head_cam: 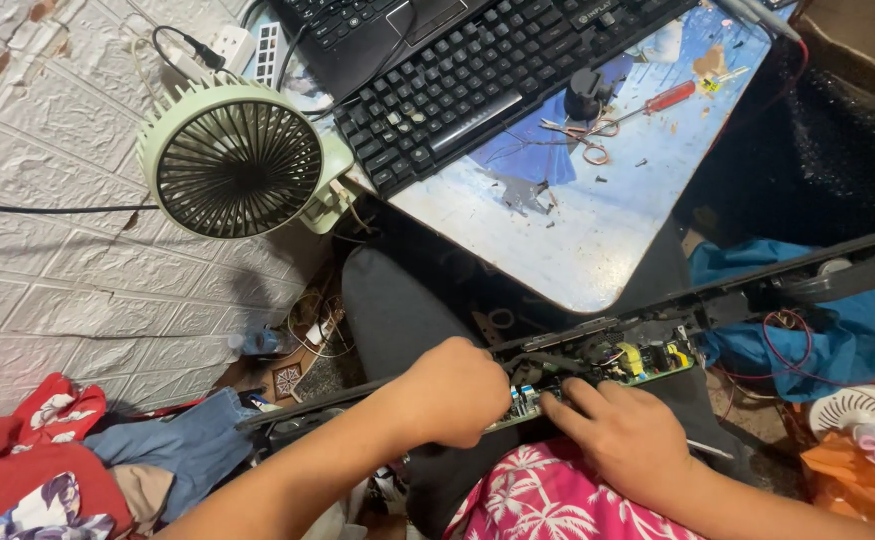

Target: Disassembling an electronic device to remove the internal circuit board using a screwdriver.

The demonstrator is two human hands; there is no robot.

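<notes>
Cluttered desk [598, 240] fills the upper frame. At lower centre I see my left hand [455, 393] fisted on the circuit board [648, 362]. My right hand [626, 432] presses its fingers on it.

A long, narrow black plastic housing [658, 310], opened up, runs slantwise from about eight o'clock up to two o'clock across the person's lap. Inside its middle stretch sits a slim green circuit board [618, 368] carrying a yellow component, small dark parts and thin red wires (finer detail is too small to tell). The board lies flat along the housing's length, its left end hidden beneath the fingers, its right end exposed toward three o'clock.
</notes>
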